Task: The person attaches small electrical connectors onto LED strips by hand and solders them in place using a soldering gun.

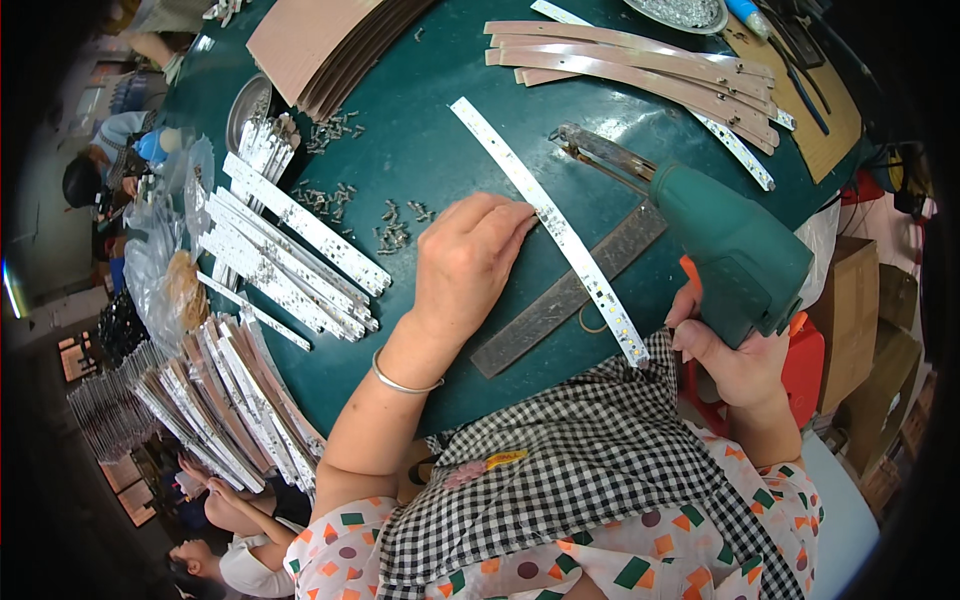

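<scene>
Clock read from the middle of my head view. Left hand (475, 260) just off centre, toward 12; fingers bunched together, tips meeting the left edge of a white strip (572, 250) dotted with small yellow squares. Whether they pinch the strip or some tiny part, I cannot tell. The strip slants from 11 to 5 o'clock, crossing above a dark flat bar (515, 338), its lower end over the checked apron (560, 435).

Right hand (740, 365) toward 4 o'clock, well apart from the left, wrapped around the handle of a green pistol-shaped tool (735, 240). The tool's metal nose (600, 152) points toward 10, clear of the strip — its tip to the strip's right.

Around them, on the green table (440, 85): small metal fasteners (394, 238) near 10; a pile of white strips (285, 265) between 9 and 10; brown boards (310, 45) stacked at 11; brown strips (640, 75) fanned at 1 — a metal dish (690, 12) just beyond.
</scene>
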`<action>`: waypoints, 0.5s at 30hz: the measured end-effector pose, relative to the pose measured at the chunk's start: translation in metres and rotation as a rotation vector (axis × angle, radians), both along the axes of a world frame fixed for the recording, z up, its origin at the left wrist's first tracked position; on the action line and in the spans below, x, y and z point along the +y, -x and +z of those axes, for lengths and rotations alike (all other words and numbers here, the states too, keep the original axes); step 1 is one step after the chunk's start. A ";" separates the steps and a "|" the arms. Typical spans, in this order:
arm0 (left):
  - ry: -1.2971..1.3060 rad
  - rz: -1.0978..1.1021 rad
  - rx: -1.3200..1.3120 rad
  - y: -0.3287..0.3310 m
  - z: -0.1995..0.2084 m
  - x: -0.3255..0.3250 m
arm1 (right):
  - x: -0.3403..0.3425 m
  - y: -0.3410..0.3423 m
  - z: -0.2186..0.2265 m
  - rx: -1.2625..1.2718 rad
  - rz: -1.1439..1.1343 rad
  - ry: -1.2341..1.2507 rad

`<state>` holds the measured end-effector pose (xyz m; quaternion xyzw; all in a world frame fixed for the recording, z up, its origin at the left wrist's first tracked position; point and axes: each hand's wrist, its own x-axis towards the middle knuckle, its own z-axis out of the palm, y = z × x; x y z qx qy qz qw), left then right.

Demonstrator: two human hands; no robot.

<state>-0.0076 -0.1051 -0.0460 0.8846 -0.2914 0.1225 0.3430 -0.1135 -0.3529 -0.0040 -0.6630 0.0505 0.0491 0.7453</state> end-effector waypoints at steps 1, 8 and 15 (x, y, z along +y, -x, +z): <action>-0.024 -0.024 -0.049 -0.001 -0.001 0.001 | -0.001 0.001 -0.001 -0.001 0.005 0.013; -0.053 -0.098 -0.124 -0.005 -0.004 0.002 | -0.005 0.006 0.000 0.026 -0.021 -0.046; -0.051 -0.108 -0.159 -0.004 -0.006 0.003 | -0.024 0.020 -0.009 0.013 0.046 -0.020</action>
